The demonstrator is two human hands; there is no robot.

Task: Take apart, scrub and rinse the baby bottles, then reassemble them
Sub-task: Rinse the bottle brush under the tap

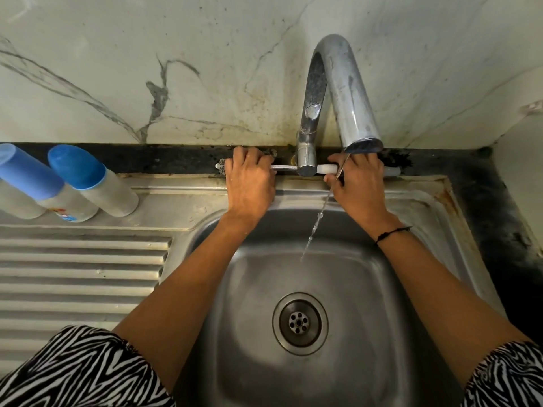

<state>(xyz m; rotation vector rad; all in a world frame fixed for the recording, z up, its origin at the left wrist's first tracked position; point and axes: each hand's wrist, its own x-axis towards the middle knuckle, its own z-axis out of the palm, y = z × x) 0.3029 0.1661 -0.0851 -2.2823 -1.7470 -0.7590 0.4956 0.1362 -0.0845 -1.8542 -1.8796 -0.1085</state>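
At the steel sink's (435,207) twelve-o'clock rim, left hand (249,183) and right hand (357,183) curl around a long white-handled bottle brush (324,168), while three blue-capped translucent baby bottles (88,183) stand at nine o'clock.

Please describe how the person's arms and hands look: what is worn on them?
Both forearms are bare. Short loose sleeves with a black-and-white zebra pattern cover the upper arms. A thin black cord bracelet circles the right wrist; the left wrist shows nothing worn. No gloves or rings can be seen on the left hand or the right hand.
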